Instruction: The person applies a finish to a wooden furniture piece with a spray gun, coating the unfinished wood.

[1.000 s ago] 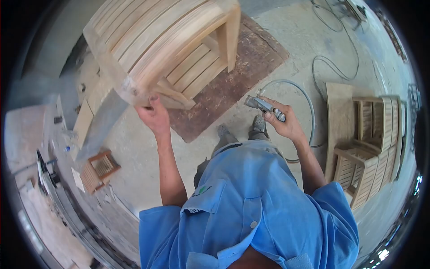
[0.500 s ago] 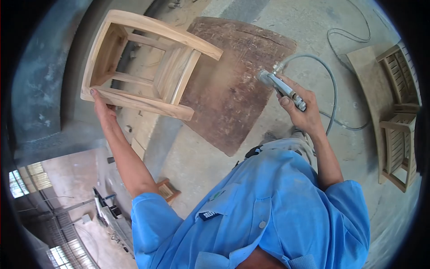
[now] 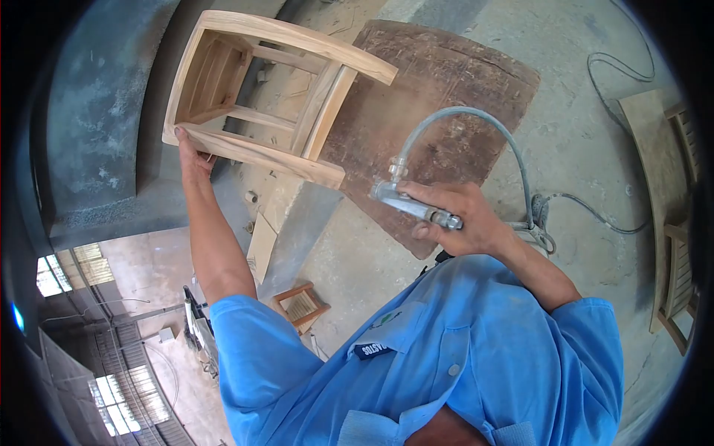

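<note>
My left hand (image 3: pixel 195 157) is closed around the lower left corner of a pale wooden furniture frame (image 3: pixel 260 156), thumb on its near rail. The frame has curved rails, crossbars and stubby ends pointing right, and is held tilted at the upper left. In my right hand (image 3: pixel 465 215) is a metal spray gun (image 3: pixel 416 204), its head pointing left toward the frame's near end, a short distance away. A grey hose (image 3: pixel 476 111) loops up from the gun's fitting and back down to the right. The fingers under the gun are partly hidden.
A worn brown board (image 3: pixel 446 82) lies on the concrete floor beyond the gun. Slatted wooden chair parts (image 3: pixel 680 290) and a curved panel (image 3: pixel 647 163) stand at right. A dark curved metal wall (image 3: pixel 97 111) rises at left. A small wooden frame (image 3: pixel 301 305) sits below.
My right hand has brought the spray gun left, nearer to the frame, swinging the hose over. The view has shifted, so the frame sits slightly farther right; my left hand keeps its hold.
</note>
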`<state>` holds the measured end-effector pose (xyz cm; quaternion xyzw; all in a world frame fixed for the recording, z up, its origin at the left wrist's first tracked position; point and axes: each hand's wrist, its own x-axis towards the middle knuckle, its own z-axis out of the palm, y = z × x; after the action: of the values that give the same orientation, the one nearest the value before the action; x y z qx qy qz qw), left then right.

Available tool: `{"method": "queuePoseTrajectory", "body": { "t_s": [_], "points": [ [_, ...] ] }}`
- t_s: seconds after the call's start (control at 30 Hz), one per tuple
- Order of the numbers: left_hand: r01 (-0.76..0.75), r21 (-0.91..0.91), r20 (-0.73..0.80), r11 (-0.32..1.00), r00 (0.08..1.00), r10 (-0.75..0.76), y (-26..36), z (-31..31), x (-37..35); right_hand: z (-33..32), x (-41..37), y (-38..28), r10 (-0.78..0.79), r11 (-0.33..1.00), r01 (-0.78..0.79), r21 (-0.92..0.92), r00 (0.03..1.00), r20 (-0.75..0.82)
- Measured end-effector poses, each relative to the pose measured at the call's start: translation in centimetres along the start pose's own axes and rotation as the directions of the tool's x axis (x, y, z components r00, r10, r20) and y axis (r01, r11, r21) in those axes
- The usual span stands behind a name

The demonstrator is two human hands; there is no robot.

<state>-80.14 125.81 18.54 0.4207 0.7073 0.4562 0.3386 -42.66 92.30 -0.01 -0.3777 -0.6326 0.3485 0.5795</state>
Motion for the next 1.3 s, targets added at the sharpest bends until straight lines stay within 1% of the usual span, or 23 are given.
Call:
{"method": "queuePoseTrajectory", "body": {
  "t_s": [0.1, 0.2, 0.3, 0.33, 0.43, 0.53, 0.63, 0.73, 0.83, 0.87, 0.97, 1.07, 1.17, 1.23, 1.27, 1.3],
  "points": [
    [0.004, 0.005, 0.024, 1.000, 1.000, -0.004, 0.5, 0.3, -0.3, 0.8, 1.5, 1.3, 0.000, 0.999, 0.001, -0.038, 0.999, 0.044],
    [0.002, 0.000, 0.038, 1.000, 0.999, -0.002, 0.6, 0.0, -0.1, 0.8, 3.2, 3.5, -0.037, 0.999, 0.032, -0.043, 0.993, -0.109],
    [0.010, -0.002, 0.020, 1.000, 1.000, -0.010, 0.5, -0.2, 0.5, -0.8, 4.7, 5.1, -0.144, 0.988, 0.120, -0.102, 0.949, -0.280],
    [0.013, 0.003, 0.018, 1.000, 1.000, -0.013, 0.5, -0.4, 0.7, -1.7, 5.0, 5.2, -0.129, 0.984, 0.085, -0.157, 0.947, -0.294],
    [0.013, 0.007, 0.044, 1.000, 0.999, -0.013, 0.5, -0.5, 1.5, -3.7, 5.5, 4.9, -0.067, 0.984, 0.004, -0.177, 0.934, -0.351],
    [0.022, -0.001, 0.040, 1.000, 0.999, -0.022, 0.7, -0.6, 1.8, -4.2, 5.4, 4.7, 0.038, 0.971, -0.110, -0.213, 0.949, -0.314],
    [0.019, 0.005, 0.020, 1.000, 1.000, -0.019, 0.9, -0.3, 1.7, -2.8, 5.5, 5.0, -0.002, 0.986, -0.054, -0.155, 0.942, -0.337],
    [0.008, 0.029, 0.000, 1.000, 1.000, -0.008, 1.0, -0.4, 2.1, -1.1, 5.0, 5.0, -0.026, 0.993, 0.001, -0.119, 0.977, -0.209],
    [0.018, 0.036, -0.003, 0.999, 1.000, -0.018, 1.1, -0.4, 2.5, 0.4, 4.0, 5.2, 0.036, 0.998, -0.035, 0.056, 0.999, -0.004],
    [0.017, 0.033, 0.003, 0.999, 1.000, -0.017, 1.1, -0.5, 2.8, 1.1, 4.1, 5.5, 0.007, 0.999, -0.005, 0.048, 0.999, -0.038],
    [0.021, 0.038, -0.011, 0.999, 1.000, -0.021, 1.2, -0.1, 2.5, 1.8, 5.4, 6.9, 0.180, 0.983, -0.179, -0.046, 0.983, 0.025],
    [0.034, 0.041, -0.042, 0.999, 0.999, -0.032, 1.7, 0.0, 3.4, 3.8, 7.7, 11.5, 0.165, 0.984, -0.168, -0.055, 0.985, -0.059],
    [0.034, 0.036, -0.061, 0.999, 0.998, -0.032, 2.2, 0.7, 3.7, 5.5, 9.9, 15.3, 0.328, 0.943, -0.327, -0.064, 0.945, 0.006],
    [0.042, 0.020, -0.061, 0.999, 0.997, -0.041, 2.1, 0.3, 5.1, 5.6, 10.7, 17.0, 0.381, 0.920, -0.371, -0.129, 0.922, 0.069],
    [-0.005, -0.006, -0.094, 1.000, 0.996, 0.005, 1.5, 0.4, 6.3, 5.8, 11.2, 17.7, 0.402, 0.909, -0.384, -0.160, 0.910, 0.104],
    [-0.056, -0.031, -0.133, 0.998, 0.990, 0.051, 0.6, 0.4, 8.0, 6.0, 11.5, 18.7, 0.388, 0.914, -0.370, -0.168, 0.917, 0.094]
  ]
}}
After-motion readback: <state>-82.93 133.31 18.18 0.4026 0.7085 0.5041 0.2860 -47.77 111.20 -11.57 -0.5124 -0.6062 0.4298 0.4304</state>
